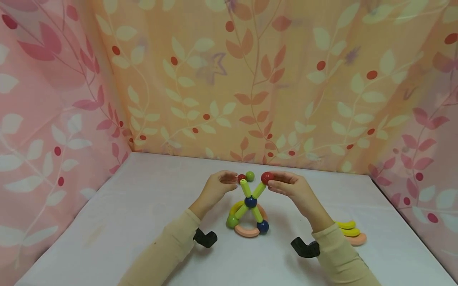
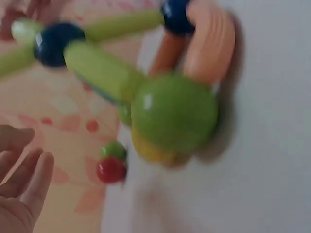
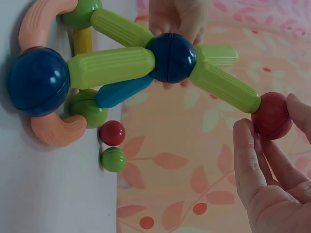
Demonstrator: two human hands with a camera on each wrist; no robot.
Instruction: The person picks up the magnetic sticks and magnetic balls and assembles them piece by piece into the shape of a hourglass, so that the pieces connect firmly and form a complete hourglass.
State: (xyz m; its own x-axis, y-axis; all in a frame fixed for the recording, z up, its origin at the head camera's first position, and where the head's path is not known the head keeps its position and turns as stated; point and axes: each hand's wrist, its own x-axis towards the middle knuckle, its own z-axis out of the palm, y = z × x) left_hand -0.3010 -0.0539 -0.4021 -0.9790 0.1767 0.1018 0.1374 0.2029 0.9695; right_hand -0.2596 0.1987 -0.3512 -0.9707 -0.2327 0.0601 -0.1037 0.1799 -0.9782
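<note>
A structure of balls and sticks stands on the table. Its base is a ring of peach curved pieces (image 1: 247, 231) and a yellow curved piece (image 1: 236, 207), joined by balls, including a green ball (image 1: 232, 221) and a dark blue ball (image 1: 262, 227). Light green sticks and a blue stick (image 3: 124, 92) rise to a central dark blue ball (image 1: 251, 202); two more green sticks spread upward from it. My right hand (image 1: 294, 188) pinches a red ball (image 3: 273, 115) at the right upper stick's tip. My left hand (image 1: 219, 184), fingers extended, hovers beside the bare left upper stick (image 1: 245, 187), holding nothing.
Behind the structure lie a loose red ball (image 1: 241, 178) and a loose green ball (image 1: 250, 176). Yellow curved pieces (image 1: 348, 231) and a peach one (image 1: 359, 239) sit right of my right forearm. Floral curtains (image 1: 222, 87) border the white table (image 1: 143, 198).
</note>
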